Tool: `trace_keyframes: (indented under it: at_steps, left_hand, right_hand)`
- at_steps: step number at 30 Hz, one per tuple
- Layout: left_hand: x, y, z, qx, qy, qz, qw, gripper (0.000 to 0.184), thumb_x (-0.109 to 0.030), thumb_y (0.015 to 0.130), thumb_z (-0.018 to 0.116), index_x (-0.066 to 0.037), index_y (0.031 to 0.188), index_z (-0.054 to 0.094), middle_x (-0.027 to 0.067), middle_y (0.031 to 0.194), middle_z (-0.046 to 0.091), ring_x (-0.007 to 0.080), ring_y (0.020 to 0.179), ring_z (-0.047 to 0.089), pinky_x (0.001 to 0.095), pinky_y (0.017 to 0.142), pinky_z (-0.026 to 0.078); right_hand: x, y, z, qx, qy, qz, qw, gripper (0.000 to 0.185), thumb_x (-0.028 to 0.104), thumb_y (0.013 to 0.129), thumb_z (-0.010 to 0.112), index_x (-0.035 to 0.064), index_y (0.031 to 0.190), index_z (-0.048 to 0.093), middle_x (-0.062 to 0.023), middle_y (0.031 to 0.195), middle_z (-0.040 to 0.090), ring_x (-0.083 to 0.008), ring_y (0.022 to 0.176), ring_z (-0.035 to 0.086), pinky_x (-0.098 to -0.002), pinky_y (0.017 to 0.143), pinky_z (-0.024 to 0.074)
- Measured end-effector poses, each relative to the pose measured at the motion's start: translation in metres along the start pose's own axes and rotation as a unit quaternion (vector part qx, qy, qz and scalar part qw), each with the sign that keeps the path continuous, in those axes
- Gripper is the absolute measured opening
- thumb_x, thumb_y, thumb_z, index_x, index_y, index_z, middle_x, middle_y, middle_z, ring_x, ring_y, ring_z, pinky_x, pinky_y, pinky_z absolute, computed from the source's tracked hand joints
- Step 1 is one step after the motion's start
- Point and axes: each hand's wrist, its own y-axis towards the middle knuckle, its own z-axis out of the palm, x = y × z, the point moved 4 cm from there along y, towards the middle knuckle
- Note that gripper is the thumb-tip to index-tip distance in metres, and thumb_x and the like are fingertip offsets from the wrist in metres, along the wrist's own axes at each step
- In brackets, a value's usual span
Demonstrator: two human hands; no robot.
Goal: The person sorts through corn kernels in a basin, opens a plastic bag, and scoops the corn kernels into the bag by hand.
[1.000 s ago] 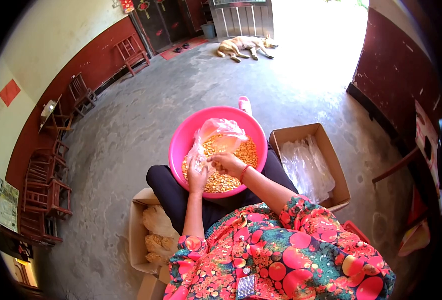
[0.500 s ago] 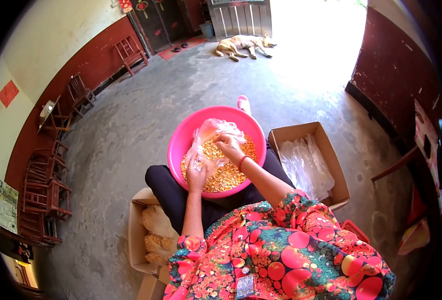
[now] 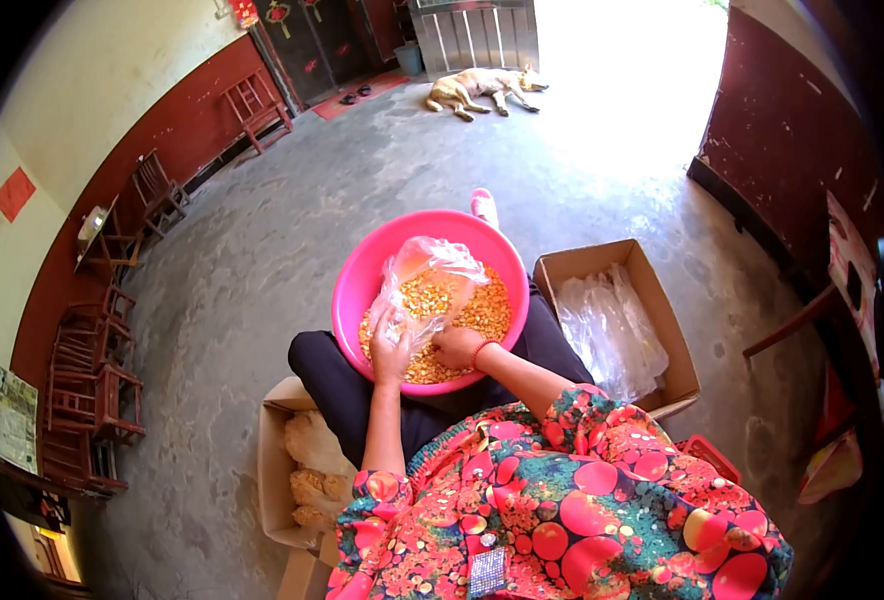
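A pink basin of yellow corn kernels rests on my lap. A clear plastic bag lies spread over the kernels, its far side bunched against the basin's back wall. My left hand is closed on the bag's near left edge. My right hand, with a red bracelet at the wrist, is curled low over the corn beside the bag's near right edge. Its fingertips are partly hidden, so I cannot tell what they hold.
To my right stands a cardboard box of clear plastic bags. Another cardboard box at my left holds filled bags. A dog lies near the bright doorway. Wooden chairs line the left wall.
My right hand has moved from over the bag's middle toward me, down to its near right edge. My left hand keeps its grip on the bag.
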Motion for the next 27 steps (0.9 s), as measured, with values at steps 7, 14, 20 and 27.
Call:
trace_keyframes:
  at_steps: [7, 14, 20, 27]
  left_hand:
    - [-0.014, -0.001, -0.001, 0.017, 0.019, -0.009, 1.000, 0.035, -0.002, 0.068, 0.056, 0.004, 0.102, 0.053, 0.0167, 0.103, 0.055, 0.0251, 0.099, 0.051, 0.0311, 0.086, 0.038]
    - [-0.002, -0.001, 0.002, 0.026, -0.005, -0.007, 1.000, 0.033, -0.004, 0.070, 0.056, 0.003, 0.102, 0.054, 0.0154, 0.099, 0.057, 0.0229, 0.095, 0.053, 0.0305, 0.084, 0.040]
    - [-0.002, -0.001, 0.003, 0.031, -0.021, -0.017, 0.999, 0.033, -0.003, 0.069, 0.055, 0.003, 0.102, 0.054, 0.0150, 0.099, 0.057, 0.0217, 0.095, 0.053, 0.0301, 0.084, 0.040]
    - [0.007, -0.001, 0.006, 0.036, -0.057, -0.028, 0.997, 0.034, 0.000, 0.069, 0.052, 0.003, 0.103, 0.053, 0.0149, 0.100, 0.057, 0.0221, 0.096, 0.053, 0.0303, 0.085, 0.040]
  right_hand:
    - [0.005, 0.000, 0.003, 0.079, 0.040, -0.065, 0.994, 0.037, 0.033, 0.072, 0.045, 0.0022, 0.087, 0.059, -0.0205, 0.086, 0.058, -0.0335, 0.082, 0.056, -0.0409, 0.075, 0.0422]
    - [-0.003, 0.011, 0.018, 0.076, 0.064, -0.089, 0.991, 0.035, 0.034, 0.073, 0.046, 0.0032, 0.084, 0.060, -0.0205, 0.079, 0.058, -0.0343, 0.075, 0.056, -0.0416, 0.069, 0.0419]
    - [-0.004, 0.003, -0.008, 0.012, 0.203, -0.008, 0.979, 0.029, 0.029, 0.074, 0.052, 0.0039, 0.086, 0.060, -0.0165, 0.076, 0.060, -0.0272, 0.072, 0.058, -0.0364, 0.067, 0.0441]
    - [-0.011, 0.005, -0.007, -0.007, 0.246, 0.014, 0.969, 0.032, 0.033, 0.076, 0.051, 0.0051, 0.090, 0.060, -0.0136, 0.081, 0.060, -0.0228, 0.075, 0.058, -0.0342, 0.069, 0.0440]
